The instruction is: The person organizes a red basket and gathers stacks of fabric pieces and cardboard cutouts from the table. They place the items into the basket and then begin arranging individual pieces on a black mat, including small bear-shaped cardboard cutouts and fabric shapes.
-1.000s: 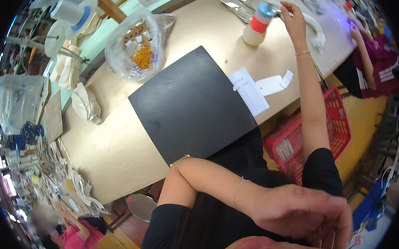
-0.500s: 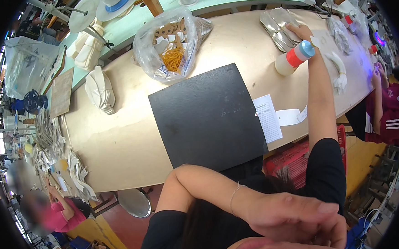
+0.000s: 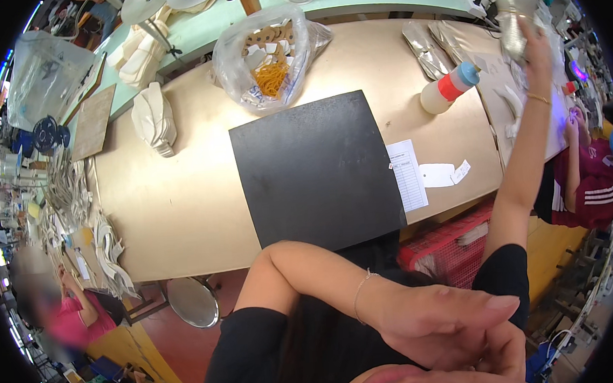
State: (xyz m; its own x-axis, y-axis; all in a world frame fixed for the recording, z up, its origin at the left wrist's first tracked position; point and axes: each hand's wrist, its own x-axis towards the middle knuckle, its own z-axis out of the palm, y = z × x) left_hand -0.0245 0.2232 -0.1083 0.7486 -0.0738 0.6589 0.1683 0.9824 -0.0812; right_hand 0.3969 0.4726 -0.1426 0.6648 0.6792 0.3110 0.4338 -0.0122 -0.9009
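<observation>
We record the right hand (image 3: 537, 54) at the far right end of a stretched arm, its fingers drawn in around a glossy packet (image 3: 518, 6). We find the packet up in the hand, over the far right of the work area; motion blurs it, so we cannot tell its contents or the exact grip.

We see the left hand (image 3: 448, 323) near the person's chin, arm folded across the body, fingers loosely bent, thumb extended. The palm is hidden; we cannot tell whether anything lies within. The left elbow is at the near edge of a black board (image 3: 319, 169), which lies on the tan tabletop (image 3: 188, 213).

Just right of the board we note a printed sheet (image 3: 408, 178) and, beside it, a white tag (image 3: 437, 175). Behind these stands a bottle (image 3: 447, 88) with a red band and blue cap; farther back lie clear-wrapped packets (image 3: 424, 49). Behind the board we log a clear plastic bag (image 3: 226, 56) containing orange bands (image 3: 271, 78); to its left, a cream stack (image 3: 153, 122).

Below the right edge we see a red basket (image 3: 429, 247). A co-worker in maroon (image 3: 592, 181) is at far right.
</observation>
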